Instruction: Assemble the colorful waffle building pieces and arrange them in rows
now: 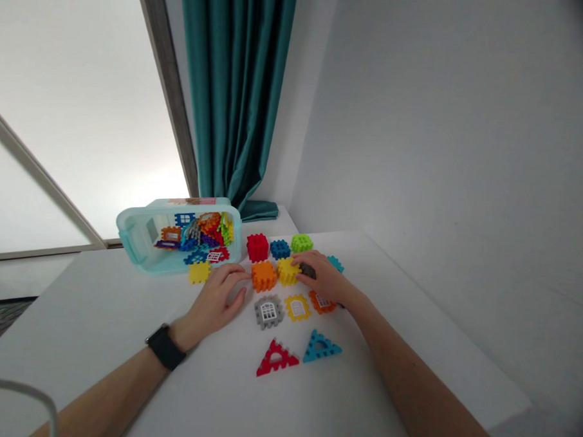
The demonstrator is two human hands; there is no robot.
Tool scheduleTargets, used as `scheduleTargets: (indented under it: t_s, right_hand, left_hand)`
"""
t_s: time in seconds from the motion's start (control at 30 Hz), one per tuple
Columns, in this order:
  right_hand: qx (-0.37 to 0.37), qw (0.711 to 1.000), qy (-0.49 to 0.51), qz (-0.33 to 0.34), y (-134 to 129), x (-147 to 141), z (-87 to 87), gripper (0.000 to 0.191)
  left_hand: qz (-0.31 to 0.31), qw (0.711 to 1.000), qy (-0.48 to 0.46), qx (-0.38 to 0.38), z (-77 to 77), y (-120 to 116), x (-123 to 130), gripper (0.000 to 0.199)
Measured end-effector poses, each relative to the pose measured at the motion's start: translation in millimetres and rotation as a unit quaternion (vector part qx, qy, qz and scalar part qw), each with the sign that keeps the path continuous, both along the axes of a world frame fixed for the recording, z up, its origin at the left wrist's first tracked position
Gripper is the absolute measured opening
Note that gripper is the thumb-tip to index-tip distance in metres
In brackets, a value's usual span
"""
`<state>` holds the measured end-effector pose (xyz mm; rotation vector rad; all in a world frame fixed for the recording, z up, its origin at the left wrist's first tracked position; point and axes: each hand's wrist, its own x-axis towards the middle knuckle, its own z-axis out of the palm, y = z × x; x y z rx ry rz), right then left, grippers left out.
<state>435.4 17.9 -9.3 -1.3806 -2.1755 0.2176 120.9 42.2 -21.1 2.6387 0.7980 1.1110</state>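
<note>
My left hand (223,296) rests on the table with its fingers apart, the fingertips beside a stack of orange notched building pieces (264,276). My right hand (326,278) curls over a dark grey notched stack (308,270), partly hidden beneath it. Its fingertips meet the right edge of a yellow stack (288,271). Behind them stand red (258,247), blue (280,249) and lime green (301,243) stacks. A light blue piece (335,263) shows past my right hand. Nearer lie grey (269,311), yellow (298,307) and orange (321,301) window pieces, the orange one partly covered.
Red (276,358) and blue (321,346) triangle pieces lie in front. At the left back, a light blue tub (136,244) lies on its side with mixed pieces inside. A yellow square piece (199,272) sits by its mouth. A green curtain (234,93) hangs behind.
</note>
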Motion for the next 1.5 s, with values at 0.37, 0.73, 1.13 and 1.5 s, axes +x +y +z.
scheduleTargets:
  t_s: [0.37, 0.73, 1.13, 1.5]
  right_hand:
    - [0.004, 1.0, -0.002, -0.005, 0.3, -0.4, -2.1, 0.026]
    - [0.009, 1.0, -0.017, -0.002, 0.9, -0.6, -3.2, 0.027]
    - [0.016, 1.0, -0.02, -0.012, 0.4, -1.8, -5.7, 0.028]
    - [0.023, 0.999, -0.029, -0.01, -4.4, -6.5, -3.4, 0.028]
  left_hand:
    - [0.011, 1.0, -0.012, -0.021, 1.6, -0.4, 0.0, 0.023]
    - [0.012, 0.999, -0.019, -0.028, 0.2, 1.1, 0.2, 0.022]
    - [0.01, 0.999, -0.023, -0.034, 1.1, 0.4, 0.6, 0.021]
    - [0.007, 0.999, -0.013, -0.034, 1.4, 0.8, 0.3, 0.021]
